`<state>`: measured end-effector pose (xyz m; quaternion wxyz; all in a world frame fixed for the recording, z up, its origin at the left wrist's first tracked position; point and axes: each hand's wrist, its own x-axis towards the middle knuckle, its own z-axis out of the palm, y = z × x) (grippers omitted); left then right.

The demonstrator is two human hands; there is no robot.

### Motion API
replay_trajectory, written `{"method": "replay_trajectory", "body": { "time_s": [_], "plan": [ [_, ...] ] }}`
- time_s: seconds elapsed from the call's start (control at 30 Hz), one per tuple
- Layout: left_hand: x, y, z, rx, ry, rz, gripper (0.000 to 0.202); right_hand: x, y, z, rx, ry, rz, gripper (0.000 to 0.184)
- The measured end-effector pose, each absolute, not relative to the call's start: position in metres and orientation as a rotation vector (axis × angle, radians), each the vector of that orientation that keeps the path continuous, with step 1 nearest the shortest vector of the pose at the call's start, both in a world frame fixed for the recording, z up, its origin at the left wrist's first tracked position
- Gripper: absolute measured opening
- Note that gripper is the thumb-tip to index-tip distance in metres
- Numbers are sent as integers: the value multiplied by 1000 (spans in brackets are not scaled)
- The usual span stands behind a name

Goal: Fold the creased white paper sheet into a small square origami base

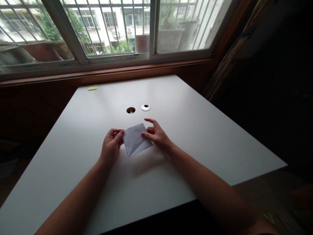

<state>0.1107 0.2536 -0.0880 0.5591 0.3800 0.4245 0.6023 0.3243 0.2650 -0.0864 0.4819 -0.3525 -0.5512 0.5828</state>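
A folded sheet of white paper (135,140) is held between my two hands, above the near middle of the white table. It is roughly square, with crease lines running up from its lower corner. My left hand (111,143) pinches the paper's left corner between thumb and fingers. On the other side, my right hand (156,133) grips the right part, its thumb lying on the front face and its index finger stretched out past the upper edge. The remaining right fingers are partly hidden behind the paper.
The white table (195,130) stands against a barred window (110,29). Beyond the paper are a round cable hole (130,110) and a loose round grommet cover (145,107). A yellow sticky note (93,87) lies near the far left corner.
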Motion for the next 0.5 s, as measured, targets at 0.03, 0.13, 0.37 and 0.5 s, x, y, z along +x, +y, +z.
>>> {"method": "replay_trajectory", "body": {
  "time_s": [0.03, 0.13, 0.37, 0.5],
  "plan": [
    [111, 253, -88, 892, 988, 1404, 27, 324, 265, -86, -859, -1330, 1424, 69],
    [110, 253, -90, 927, 968, 1331, 26, 324, 265, -83, -867, -1320, 1416, 65],
    [107, 251, -90, 1259, 1103, 1114, 40, 321, 264, -83, -868, -1409, 1388, 59],
    [107, 248, -88, 1335, 1133, 1105, 42, 321, 266, -85, -920, -1454, 1310, 56]
  ]
}}
